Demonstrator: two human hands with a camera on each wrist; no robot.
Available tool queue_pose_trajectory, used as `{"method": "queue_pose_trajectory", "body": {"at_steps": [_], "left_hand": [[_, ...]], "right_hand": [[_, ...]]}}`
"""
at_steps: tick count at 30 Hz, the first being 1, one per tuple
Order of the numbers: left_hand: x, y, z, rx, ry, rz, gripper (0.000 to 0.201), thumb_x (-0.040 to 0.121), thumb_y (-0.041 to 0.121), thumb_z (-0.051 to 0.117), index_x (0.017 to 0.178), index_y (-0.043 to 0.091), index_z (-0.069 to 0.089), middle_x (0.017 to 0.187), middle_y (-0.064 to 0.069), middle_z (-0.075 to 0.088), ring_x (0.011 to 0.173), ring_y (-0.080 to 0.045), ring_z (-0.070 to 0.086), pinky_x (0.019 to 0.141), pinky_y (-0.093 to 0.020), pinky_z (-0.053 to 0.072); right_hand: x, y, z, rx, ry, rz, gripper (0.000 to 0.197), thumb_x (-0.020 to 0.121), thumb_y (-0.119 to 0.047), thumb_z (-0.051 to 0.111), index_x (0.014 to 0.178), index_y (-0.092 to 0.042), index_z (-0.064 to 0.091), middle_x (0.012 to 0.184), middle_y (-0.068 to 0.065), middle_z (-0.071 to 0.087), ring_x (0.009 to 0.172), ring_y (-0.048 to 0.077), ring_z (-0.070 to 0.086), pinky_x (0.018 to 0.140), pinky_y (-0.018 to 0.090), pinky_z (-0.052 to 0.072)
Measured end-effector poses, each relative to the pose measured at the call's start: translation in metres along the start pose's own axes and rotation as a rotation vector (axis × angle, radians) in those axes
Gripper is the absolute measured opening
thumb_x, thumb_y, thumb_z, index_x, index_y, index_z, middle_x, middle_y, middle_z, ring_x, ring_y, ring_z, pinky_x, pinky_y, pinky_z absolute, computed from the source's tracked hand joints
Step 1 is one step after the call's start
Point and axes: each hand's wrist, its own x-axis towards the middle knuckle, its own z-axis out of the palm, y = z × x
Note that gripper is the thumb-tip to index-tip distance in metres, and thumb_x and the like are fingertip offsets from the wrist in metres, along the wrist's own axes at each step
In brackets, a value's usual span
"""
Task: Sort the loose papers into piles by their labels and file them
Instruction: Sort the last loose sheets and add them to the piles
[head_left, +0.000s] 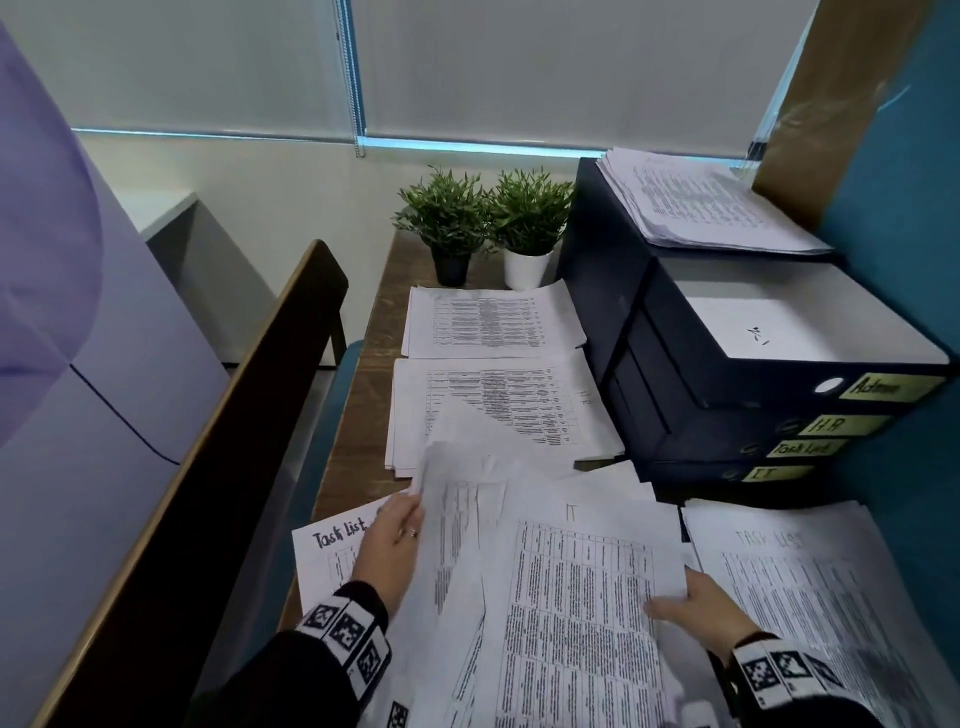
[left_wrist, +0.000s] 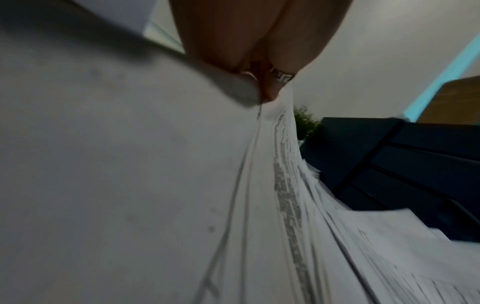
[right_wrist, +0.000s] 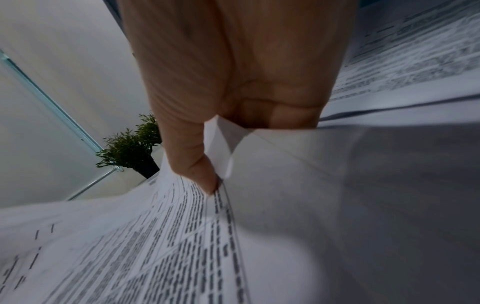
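A fanned bundle of printed sheets (head_left: 566, 613) is held over the near end of the desk; its top sheet is hand-marked "IT". My left hand (head_left: 389, 540) grips the bundle's left edge (left_wrist: 283, 156), fingers under it. My right hand (head_left: 691, 605) pinches the right edge of the top sheet (right_wrist: 272, 185) between thumb and fingers. A sheet labelled "Task List" (head_left: 332, 551) lies under my left wrist. Another Task List pile (head_left: 810, 582) lies at the right. Two more piles, one marked "HR" (head_left: 498, 405) and one behind it (head_left: 488, 322), lie further back.
Stacked dark binders (head_left: 717, 395) labelled Admin, H.R, Task List and IT stand at the right, with a paper stack (head_left: 711, 208) on top. Two small potted plants (head_left: 488, 228) stand at the desk's far end. A dark wooden chair back (head_left: 218, 467) runs along the left.
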Motion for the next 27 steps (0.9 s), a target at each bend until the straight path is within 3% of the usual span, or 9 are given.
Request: {"method": "queue_pose_trajectory", "body": {"at_steps": [4,7,10,12,15,18,22,24,27], "left_hand": [[-0.001,-0.013,-0.027,-0.051,0.127,-0.072,0.024,0.096,0.009,0.046,0.114,0.005,0.062,0.121,-0.009,0.058,0.115,-0.024,0.053,0.103,-0.035,0.04],[-0.005,-0.021,-0.034,-0.148,0.044,-0.119,0.027,0.093,0.0,0.049,0.092,0.018,0.069,0.108,-0.007,0.061,0.104,-0.025,0.059,0.092,-0.034,0.048],[-0.005,-0.029,-0.037,-0.083,0.027,-0.118,0.036,0.084,-0.008,0.059,0.077,0.024,0.074,0.099,-0.006,0.067,0.102,-0.026,0.063,0.097,-0.041,0.048],[-0.006,-0.031,-0.037,-0.06,0.022,-0.105,0.036,0.08,-0.009,0.063,0.079,0.025,0.077,0.097,-0.003,0.069,0.1,-0.021,0.064,0.095,-0.042,0.05],[-0.011,-0.028,-0.036,0.055,0.002,-0.093,0.031,0.086,-0.004,0.059,0.102,0.019,0.071,0.118,-0.004,0.059,0.116,-0.023,0.055,0.103,-0.042,0.043],[-0.016,-0.022,-0.038,0.172,-0.022,-0.053,0.051,0.088,-0.014,0.038,0.109,0.024,0.066,0.152,-0.008,0.022,0.141,-0.02,0.022,0.113,-0.028,0.023],[-0.022,-0.005,-0.04,0.171,0.061,0.06,0.077,0.084,-0.022,0.033,0.081,0.048,0.064,0.122,0.006,0.039,0.115,-0.005,0.042,0.112,-0.021,0.019],[-0.022,-0.006,-0.043,0.122,0.072,0.08,0.079,0.087,-0.015,0.044,0.095,0.062,0.058,0.11,0.008,0.053,0.108,-0.002,0.051,0.109,-0.029,0.035],[-0.023,-0.007,-0.047,-0.024,0.07,0.03,0.069,0.085,-0.014,0.051,0.118,0.046,0.044,0.073,0.024,0.058,0.075,0.012,0.055,0.082,-0.008,0.047]], "right_hand": [[0.001,-0.004,0.003,-0.027,-0.036,-0.001,0.023,0.081,-0.001,0.064,0.092,-0.02,0.057,0.105,0.008,0.066,0.096,0.023,0.061,0.095,0.039,0.044],[0.005,-0.008,0.002,-0.058,-0.02,-0.018,0.02,0.082,-0.003,0.065,0.093,-0.018,0.056,0.107,0.008,0.065,0.094,0.02,0.061,0.092,0.036,0.045],[0.005,-0.021,0.002,-0.056,0.021,-0.064,0.016,0.085,-0.007,0.063,0.084,-0.019,0.052,0.094,0.003,0.062,0.082,0.01,0.056,0.069,0.024,0.044],[0.009,-0.026,0.001,-0.028,0.009,-0.091,0.015,0.084,-0.008,0.064,0.085,-0.021,0.056,0.095,0.002,0.064,0.084,0.009,0.059,0.066,0.02,0.042],[0.016,-0.028,0.003,-0.026,-0.022,-0.066,0.017,0.083,-0.008,0.065,0.095,-0.017,0.057,0.096,0.0,0.065,0.089,0.013,0.062,0.068,0.022,0.045],[0.024,-0.021,0.007,-0.055,-0.046,-0.037,0.023,0.083,-0.003,0.063,0.104,-0.011,0.059,0.094,-0.001,0.067,0.088,0.013,0.063,0.065,0.019,0.045],[0.034,-0.019,0.006,-0.102,-0.06,-0.006,0.031,0.082,-0.004,0.063,0.112,-0.007,0.058,0.101,0.004,0.067,0.094,0.019,0.063,0.067,0.02,0.045],[0.038,-0.017,0.006,-0.121,-0.078,0.016,0.033,0.082,-0.006,0.064,0.113,-0.009,0.058,0.104,0.004,0.067,0.097,0.019,0.062,0.07,0.021,0.046],[0.043,-0.014,0.007,-0.156,-0.073,0.03,0.037,0.08,-0.008,0.067,0.115,-0.009,0.057,0.106,0.004,0.066,0.098,0.019,0.061,0.076,0.026,0.047]]}}
